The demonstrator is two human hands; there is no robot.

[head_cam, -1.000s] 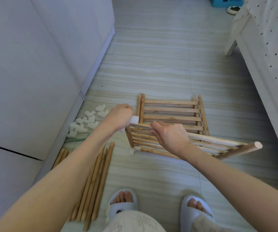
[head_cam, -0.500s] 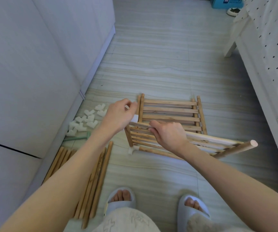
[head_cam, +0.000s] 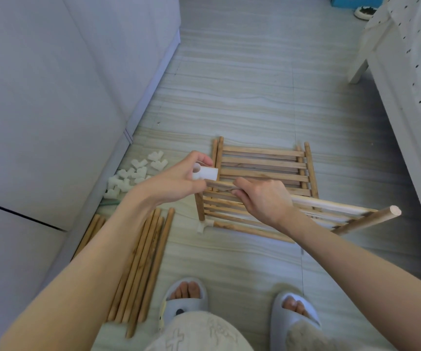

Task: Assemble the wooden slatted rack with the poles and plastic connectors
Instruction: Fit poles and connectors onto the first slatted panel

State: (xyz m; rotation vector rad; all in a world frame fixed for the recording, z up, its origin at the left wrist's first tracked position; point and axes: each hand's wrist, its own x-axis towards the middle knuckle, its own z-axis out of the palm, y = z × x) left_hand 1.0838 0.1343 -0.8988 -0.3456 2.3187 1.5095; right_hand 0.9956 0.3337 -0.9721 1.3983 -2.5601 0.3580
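Note:
My left hand (head_cam: pixel 176 179) pinches a white plastic connector (head_cam: pixel 204 173) just above the left end of a slatted wooden panel (head_cam: pixel 232 211) that stands tilted on the floor. My right hand (head_cam: pixel 262 198) grips that panel's top rail, a light pole (head_cam: pixel 331 205) running out to the right. A second white connector (head_cam: pixel 204 225) sits on the panel's lower left corner. Another slatted panel (head_cam: pixel 262 163) lies flat on the floor behind it.
Several loose wooden poles (head_cam: pixel 141 264) lie on the floor at the left, by the white cabinet (head_cam: pixel 52 110). A pile of white connectors (head_cam: pixel 136 173) sits near the cabinet base. A bed (head_cam: pixel 412 72) stands on the right. My slippered feet (head_cam: pixel 186 297) are at the bottom.
My left hand has turned and drawn slightly off the panel's left end, so the white connector it pinches is now plainly visible. My right hand keeps its grip on the top rail.

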